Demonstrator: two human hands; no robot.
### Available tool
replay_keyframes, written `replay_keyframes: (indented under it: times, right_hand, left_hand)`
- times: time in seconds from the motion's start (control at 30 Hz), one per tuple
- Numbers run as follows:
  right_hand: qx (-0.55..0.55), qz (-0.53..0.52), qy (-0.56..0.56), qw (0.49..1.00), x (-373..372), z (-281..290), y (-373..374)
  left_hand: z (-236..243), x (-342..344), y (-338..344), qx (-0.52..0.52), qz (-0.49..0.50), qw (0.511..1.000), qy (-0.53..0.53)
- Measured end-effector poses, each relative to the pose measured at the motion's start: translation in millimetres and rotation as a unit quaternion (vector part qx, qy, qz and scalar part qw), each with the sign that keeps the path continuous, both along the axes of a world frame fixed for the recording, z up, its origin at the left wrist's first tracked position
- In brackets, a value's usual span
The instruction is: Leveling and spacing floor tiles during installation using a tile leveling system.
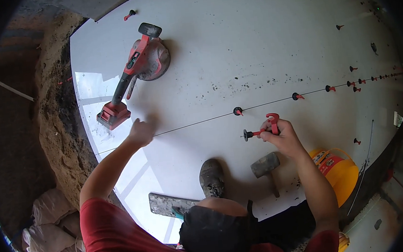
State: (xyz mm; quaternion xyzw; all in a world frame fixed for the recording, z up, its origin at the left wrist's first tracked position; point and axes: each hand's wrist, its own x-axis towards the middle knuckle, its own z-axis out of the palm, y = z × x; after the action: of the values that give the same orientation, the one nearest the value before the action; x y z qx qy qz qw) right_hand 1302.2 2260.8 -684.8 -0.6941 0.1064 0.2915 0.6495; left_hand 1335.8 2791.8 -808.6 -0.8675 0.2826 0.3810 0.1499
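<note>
My left hand point(142, 133) is low over the large white tiles point(195, 46), beside the dark joint line point(192, 123). Its fingers are blurred and partly hidden, so I cannot tell what they hold, if anything. Pinched in my right hand point(284, 137) is a red tile leveling clip point(255, 134), its black round base pointing left. A red hook-shaped piece point(273, 117) rises between the same fingers. Just beyond, another leveling clip point(237, 111) sits on the joint, with more clips point(297, 96) spaced along it to the right.
A red and black battery-powered tile vibrator point(145, 59) rests on the tiles at the upper left. Near my shoe point(212, 177) lie a mallet point(265, 165) and a dirty trowel point(169, 203). A yellow bucket point(340, 176) stands at right. Bare earth point(59, 118) borders the left edge.
</note>
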Motion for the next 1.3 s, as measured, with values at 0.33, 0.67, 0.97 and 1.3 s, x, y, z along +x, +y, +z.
replay_keyframes:
  times: [0.33, 0.67, 0.97, 1.3]
  right_hand:
    - [0.051, 0.046, -0.01, 0.998, -14.9, -66.6, 97.8]
    - [0.173, -0.028, 0.306, 0.936, -0.8, -117.5, 124.5]
    - [0.036, 0.074, -0.11, 0.99, -19.7, -83.7, 141.4]
    - [0.219, -0.063, 0.351, 0.908, -17.7, -63.1, 132.2]
  left_hand:
    - [74.3, -70.7, -173.3, -0.484, 0.634, 0.46, 0.391]
    - [41.6, -91.1, -174.3, -0.581, 0.479, 0.657, -0.033]
    - [42.7, -82.4, -164.8, -0.556, 0.639, 0.496, 0.191]
    - [64.6, -83.3, -161.6, -0.62, 0.405, 0.665, 0.101]
